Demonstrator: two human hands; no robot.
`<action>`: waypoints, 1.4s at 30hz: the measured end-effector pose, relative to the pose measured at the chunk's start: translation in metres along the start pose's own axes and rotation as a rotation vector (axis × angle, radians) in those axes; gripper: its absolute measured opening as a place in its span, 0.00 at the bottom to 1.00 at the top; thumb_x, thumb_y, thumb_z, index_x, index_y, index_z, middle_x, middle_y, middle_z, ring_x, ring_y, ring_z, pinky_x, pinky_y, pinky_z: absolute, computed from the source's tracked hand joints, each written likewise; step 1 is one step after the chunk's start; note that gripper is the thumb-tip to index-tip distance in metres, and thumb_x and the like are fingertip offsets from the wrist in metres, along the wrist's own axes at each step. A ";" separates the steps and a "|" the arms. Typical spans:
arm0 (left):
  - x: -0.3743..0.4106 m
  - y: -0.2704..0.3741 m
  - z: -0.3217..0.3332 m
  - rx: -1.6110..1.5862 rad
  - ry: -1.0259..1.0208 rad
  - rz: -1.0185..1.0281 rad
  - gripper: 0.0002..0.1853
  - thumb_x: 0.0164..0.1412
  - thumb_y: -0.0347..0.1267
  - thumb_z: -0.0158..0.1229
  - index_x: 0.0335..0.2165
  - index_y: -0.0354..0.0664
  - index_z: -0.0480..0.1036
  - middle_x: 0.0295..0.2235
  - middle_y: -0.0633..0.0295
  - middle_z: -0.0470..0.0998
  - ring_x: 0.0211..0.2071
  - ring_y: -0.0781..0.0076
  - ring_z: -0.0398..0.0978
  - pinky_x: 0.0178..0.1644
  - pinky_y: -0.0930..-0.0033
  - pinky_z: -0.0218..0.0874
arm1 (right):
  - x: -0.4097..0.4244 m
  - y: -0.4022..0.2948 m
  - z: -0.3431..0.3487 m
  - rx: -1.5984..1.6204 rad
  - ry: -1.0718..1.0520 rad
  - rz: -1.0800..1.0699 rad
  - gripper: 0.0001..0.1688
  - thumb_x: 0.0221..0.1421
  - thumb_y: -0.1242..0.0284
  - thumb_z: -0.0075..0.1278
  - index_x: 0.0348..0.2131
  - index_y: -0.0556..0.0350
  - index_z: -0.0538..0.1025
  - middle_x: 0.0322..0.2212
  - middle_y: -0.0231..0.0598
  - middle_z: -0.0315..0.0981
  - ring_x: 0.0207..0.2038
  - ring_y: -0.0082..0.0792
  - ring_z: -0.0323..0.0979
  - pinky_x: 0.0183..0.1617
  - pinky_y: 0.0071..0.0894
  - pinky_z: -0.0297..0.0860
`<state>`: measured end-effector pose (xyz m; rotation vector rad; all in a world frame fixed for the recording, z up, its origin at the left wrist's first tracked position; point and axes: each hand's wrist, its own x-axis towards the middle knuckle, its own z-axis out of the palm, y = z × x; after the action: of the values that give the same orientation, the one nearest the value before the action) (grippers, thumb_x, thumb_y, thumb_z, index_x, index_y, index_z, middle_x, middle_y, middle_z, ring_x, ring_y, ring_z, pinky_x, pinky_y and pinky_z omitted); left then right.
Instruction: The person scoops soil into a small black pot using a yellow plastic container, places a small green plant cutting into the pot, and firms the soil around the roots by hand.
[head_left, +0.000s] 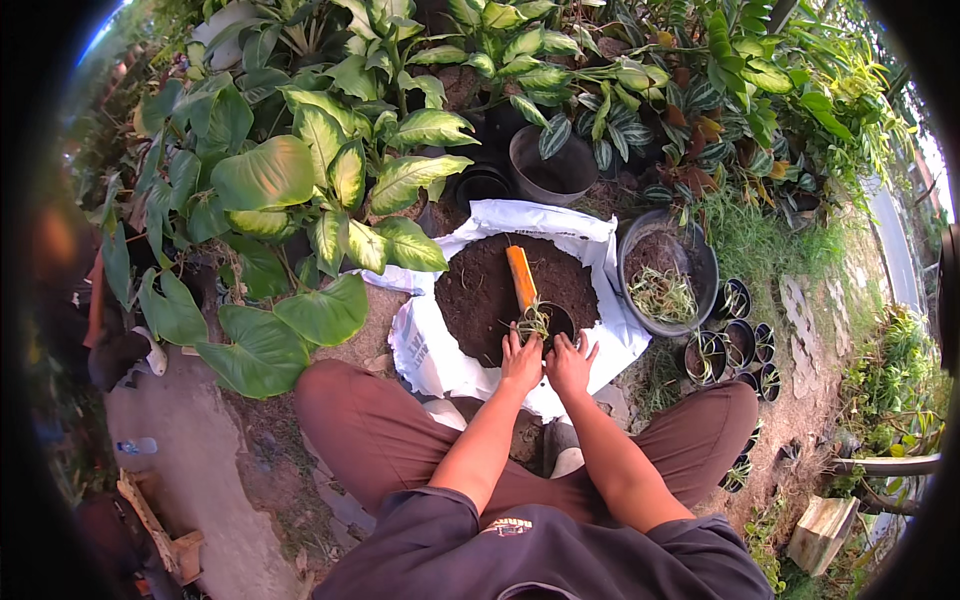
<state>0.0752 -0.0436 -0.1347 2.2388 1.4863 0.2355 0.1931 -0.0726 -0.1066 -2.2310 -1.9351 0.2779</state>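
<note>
A white plastic sack (424, 349) with its top rolled open holds dark soil (472, 277). On the soil, by the sack's near side, a small black pot (560, 319) tilts between my hands. My left hand (523, 361) has its fingertips around a small grassy plant (533, 320) at the pot's left rim. My right hand (568, 365) grips the pot's near rim with thumb and forefinger, the other fingers spread. Just beyond the plant lies a trowel with an orange handle (520, 274); its blade is hidden. The plant's roots cannot be seen.
A grey basin (709, 296) to the right holds soil and a heap of grassy plantlets (664, 298). Several small black pots (705, 356) stand beside it. An empty pot (553, 169) sits behind the sack. Broad-leaved plants (262, 349) crowd the left and back.
</note>
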 end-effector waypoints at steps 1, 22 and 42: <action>0.000 -0.002 0.001 -0.020 0.018 0.003 0.30 0.53 0.31 0.53 0.56 0.37 0.65 0.60 0.59 0.59 0.65 0.36 0.40 0.67 0.41 0.34 | 0.001 -0.002 -0.001 0.020 -0.086 -0.024 0.26 0.54 0.68 0.46 0.53 0.52 0.71 0.55 0.35 0.66 0.63 0.56 0.50 0.66 0.69 0.39; -0.010 -0.001 -0.009 -0.075 0.031 -0.016 0.34 0.48 0.33 0.58 0.56 0.36 0.63 0.62 0.54 0.56 0.64 0.40 0.46 0.65 0.44 0.40 | 0.007 0.003 -0.003 0.166 0.046 0.068 0.24 0.53 0.71 0.46 0.51 0.50 0.74 0.57 0.30 0.65 0.64 0.55 0.49 0.66 0.65 0.43; 0.008 -0.009 -0.008 -0.174 -0.031 -0.010 0.38 0.45 0.34 0.60 0.57 0.37 0.61 0.58 0.52 0.60 0.65 0.42 0.42 0.67 0.44 0.36 | 0.058 0.011 -0.016 0.123 -0.202 -0.262 0.19 0.49 0.76 0.47 0.42 0.45 0.79 0.50 0.28 0.72 0.65 0.49 0.49 0.66 0.71 0.34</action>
<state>0.0680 -0.0310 -0.1324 2.0879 1.4043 0.3139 0.2153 -0.0166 -0.0954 -1.9098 -2.2159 0.5855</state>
